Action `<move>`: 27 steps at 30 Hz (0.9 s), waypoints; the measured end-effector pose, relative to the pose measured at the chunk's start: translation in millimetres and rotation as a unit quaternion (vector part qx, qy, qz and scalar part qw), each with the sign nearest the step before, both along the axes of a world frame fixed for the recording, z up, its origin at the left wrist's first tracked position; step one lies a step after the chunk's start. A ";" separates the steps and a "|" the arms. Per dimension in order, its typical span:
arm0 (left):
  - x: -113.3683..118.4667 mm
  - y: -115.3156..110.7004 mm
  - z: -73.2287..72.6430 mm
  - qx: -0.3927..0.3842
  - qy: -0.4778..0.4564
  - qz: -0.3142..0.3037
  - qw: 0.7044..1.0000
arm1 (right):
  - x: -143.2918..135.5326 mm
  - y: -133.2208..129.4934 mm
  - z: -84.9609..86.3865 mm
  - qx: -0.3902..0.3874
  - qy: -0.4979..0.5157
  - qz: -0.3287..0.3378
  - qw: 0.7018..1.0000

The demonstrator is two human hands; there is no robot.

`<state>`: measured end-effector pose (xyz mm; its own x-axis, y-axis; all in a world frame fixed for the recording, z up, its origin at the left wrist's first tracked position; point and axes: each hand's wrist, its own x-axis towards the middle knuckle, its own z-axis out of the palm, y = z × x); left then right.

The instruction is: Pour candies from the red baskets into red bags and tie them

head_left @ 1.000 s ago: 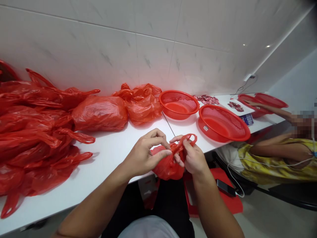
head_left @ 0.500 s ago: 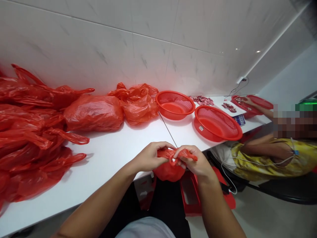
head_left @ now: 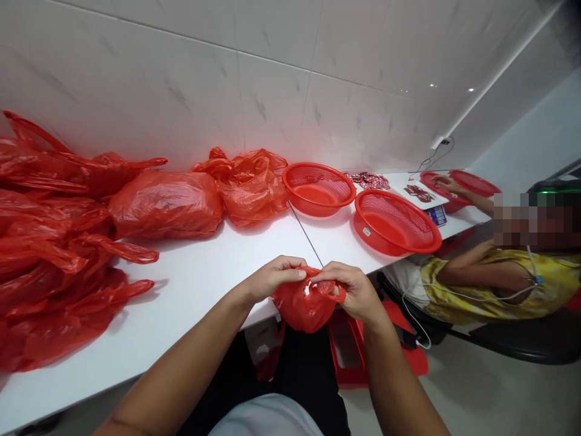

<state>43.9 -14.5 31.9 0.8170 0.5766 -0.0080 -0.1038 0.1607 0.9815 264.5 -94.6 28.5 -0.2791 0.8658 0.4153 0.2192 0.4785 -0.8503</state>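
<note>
A red plastic bag (head_left: 303, 309) hangs at the table's front edge, above my lap, with a gap in its gathered top. My left hand (head_left: 276, 277) is closed on the left side of that top, thumb pressed over the plastic. On the right side, my right hand (head_left: 351, 287) pinches the bag, and a loop of red plastic sticks out below its fingers. What the bag contains is hidden. Just beyond my hands, the white table (head_left: 254, 257) shows its bare surface.
Many filled red bags (head_left: 49, 260) are heaped on the left, beside a plump red bag (head_left: 167, 206) and a crumpled one (head_left: 254, 188). Two red mesh baskets (head_left: 318, 188) (head_left: 394, 224) stand ahead right. A co-worker in yellow (head_left: 490, 284) sits at right, reaching into another basket (head_left: 442, 191).
The gathered top has been spread, with a gap now showing, and more of the bag's body is visible. My hands have shifted slightly left. The co-worker stays at the far basket.
</note>
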 end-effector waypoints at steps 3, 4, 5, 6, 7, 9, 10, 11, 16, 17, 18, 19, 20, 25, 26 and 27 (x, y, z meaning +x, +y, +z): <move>2.2 0.8 -8.0 -0.050 -0.034 0.049 0.997 | -0.9 5.7 -10.5 0.112 -0.034 -0.059 0.991; 3.3 0.8 -10.5 -0.056 -0.034 0.068 0.996 | -1.9 7.2 -14.6 0.135 -0.043 -0.073 0.987; 4.3 0.8 -12.7 -0.057 -0.025 0.076 0.995 | -3.2 8.5 -18.5 0.151 -0.053 -0.086 0.983; 5.0 0.6 -14.2 -0.055 -0.013 0.073 0.996 | -4.8 9.6 -21.9 0.163 -0.062 -0.098 0.980; 5.4 0.3 -15.1 -0.049 0.001 0.060 0.997 | -6.6 10.5 -24.7 0.173 -0.068 -0.107 0.977; 5.8 -0.8 -14.6 -0.027 0.021 0.029 0.999 | -10.0 12.1 -28.6 0.190 -0.070 -0.117 0.972; 6.1 -1.7 -13.4 -0.011 0.022 0.022 0.999 | -11.5 12.8 -29.8 0.196 -0.068 -0.117 0.971; 6.6 -2.9 -11.8 0.008 0.019 0.023 1.000 | -12.6 13.4 -30.6 0.200 -0.063 -0.114 0.971; 4.2 -8.8 -4.1 0.165 0.082 0.120 0.976 | -8.0 10.8 -31.7 0.191 -0.018 -0.107 0.975; -0.3 -8.5 -3.8 0.206 0.116 0.153 0.959 | -3.7 7.9 -32.3 0.187 -0.008 -0.109 0.976; -7.0 -7.3 -4.2 0.245 0.150 0.187 0.939 | 1.7 3.9 -33.6 0.178 -0.001 -0.109 0.978; -15.9 -5.3 -5.2 0.282 0.180 0.217 0.917 | 8.3 -1.1 -36.0 0.164 0.007 -0.106 0.981; -26.6 -2.8 -7.0 0.311 0.208 0.243 0.895 | 15.4 -6.8 -39.7 0.144 0.015 -0.102 0.984; -79.1 4.5 -16.5 0.353 0.315 0.327 0.818 | 38.9 -35.8 -72.5 0.010 0.070 -0.104 0.992; -83.2 2.3 -16.3 0.345 0.319 0.331 0.818 | 37.7 -39.6 -78.2 -0.007 0.090 -0.105 0.990; -84.0 -1.3 -14.9 0.336 0.311 0.331 0.825 | 34.0 -42.3 -82.1 -0.023 0.113 -0.102 0.988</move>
<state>-40.1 -15.8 17.0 0.2784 0.9403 0.1957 0.6072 -0.3302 0.7227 298.4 -136.9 -53.6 -0.0006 0.9137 0.4065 0.1091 0.4041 -0.9082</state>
